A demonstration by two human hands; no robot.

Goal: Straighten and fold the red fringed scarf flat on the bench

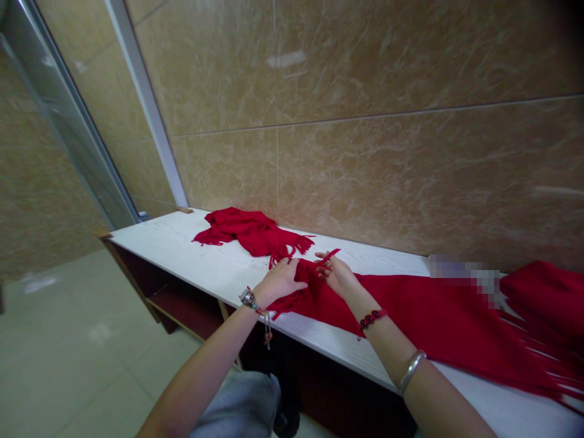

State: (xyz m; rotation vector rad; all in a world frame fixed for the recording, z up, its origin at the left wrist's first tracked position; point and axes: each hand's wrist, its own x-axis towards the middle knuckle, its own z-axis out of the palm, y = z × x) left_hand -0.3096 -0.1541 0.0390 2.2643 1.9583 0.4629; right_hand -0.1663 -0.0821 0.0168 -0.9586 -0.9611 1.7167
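Observation:
A long red scarf [410,313] lies stretched along the white tabletop, with fringe at both ends. My left hand [279,283] rests on its left end, fingers stretched out and thumb apart, pressing lightly on the cloth beside the fringe. Just right of it, my right hand [338,275] pinches a thin red fringe strand [329,255], which sticks up past the fingers. Some of the fringe under the left hand is hidden. Another red scarf [249,231] sits crumpled behind my left hand, its fringe spread toward the right.
More folded red cloth [547,298] with fringe is at the right end of the white tabletop [168,243]. A blurred patch [465,274] lies near the wall. Open shelves [187,307] are below the top. A tiled wall [365,182] rises behind; a small wooden block [185,210] sits at the far corner.

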